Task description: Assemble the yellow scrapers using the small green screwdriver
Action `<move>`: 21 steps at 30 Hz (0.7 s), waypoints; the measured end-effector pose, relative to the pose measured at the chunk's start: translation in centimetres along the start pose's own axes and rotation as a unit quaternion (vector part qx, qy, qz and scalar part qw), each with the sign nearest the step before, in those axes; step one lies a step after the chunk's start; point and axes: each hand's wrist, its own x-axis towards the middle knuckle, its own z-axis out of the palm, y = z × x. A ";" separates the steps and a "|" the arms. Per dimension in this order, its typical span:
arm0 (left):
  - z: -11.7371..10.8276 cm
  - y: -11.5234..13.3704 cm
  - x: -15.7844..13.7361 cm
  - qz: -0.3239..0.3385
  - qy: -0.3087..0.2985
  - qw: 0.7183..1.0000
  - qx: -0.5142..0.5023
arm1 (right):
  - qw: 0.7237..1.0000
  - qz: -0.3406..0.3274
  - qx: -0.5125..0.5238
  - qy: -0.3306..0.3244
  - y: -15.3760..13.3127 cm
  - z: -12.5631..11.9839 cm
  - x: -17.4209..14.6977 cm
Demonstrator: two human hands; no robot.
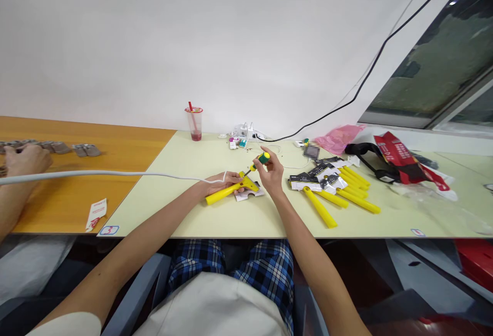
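Observation:
My left hand [228,179] is closed around the head end of a yellow scraper [223,194], whose long handle points to the lower left. Between finger and thumb, my right hand [271,171] grips a screwdriver [262,159] with a green and yellow handle. The screwdriver slants down, its tip at the scraper's head; whether it sits in a screw is too small to tell. Under the scraper's head lies a white and dark card [250,193]. Several more yellow scrapers [320,207] with black and white cards [304,181] are piled to the right of my right hand.
A cup with a red straw [195,124] stands near the wall. Beyond my hands are a power strip [242,131] and small plugs. A pink bag [339,138], black headphones [364,159] and a red package [400,156] lie right. A white cable [115,173] crosses from the left, near a co-worker's hand [29,160].

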 end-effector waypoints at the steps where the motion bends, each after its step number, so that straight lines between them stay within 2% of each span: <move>1: 0.0 0.0 0.0 0.000 0.001 1.000 0.000 | 1.000 0.003 -0.004 -0.001 -0.1 0.0 0.0; 7: -0.2 -0.2 0.2 -0.005 -0.008 1.000 -0.007 | 1.000 0.005 0.002 -0.010 0.1 0.1 -0.1; 14: -0.4 -0.6 0.3 -0.011 0.027 0.999 -0.045 | 1.000 -0.008 0.002 -0.021 0.2 0.1 -0.1; 18: -0.4 -0.6 0.4 -0.017 0.043 0.997 -0.067 | 0.999 -0.022 -0.030 -0.019 0.1 0.1 0.1; 21: -0.4 -0.7 0.6 -0.016 0.053 0.994 -0.091 | 0.995 -0.046 -0.072 -0.041 0.0 0.2 0.6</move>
